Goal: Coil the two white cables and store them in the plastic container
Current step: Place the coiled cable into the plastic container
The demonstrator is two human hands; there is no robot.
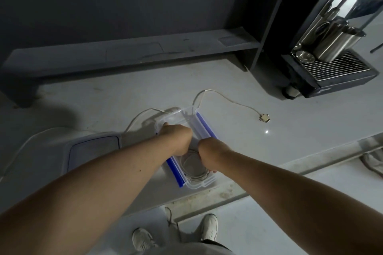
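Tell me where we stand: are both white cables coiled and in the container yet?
About halfway. Done: one coiled cable lies inside the plastic container. In hand: the right hand reaches down onto that coil, while the left hand appears to hold the container's far rim. Left: the second white cable trails uncoiled across the counter, its connector lying off to the right.

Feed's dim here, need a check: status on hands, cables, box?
Both at box: left hand, right hand, grips hidden. One coil inside; other cable loose on counter past far end. Nothing seen blocking.
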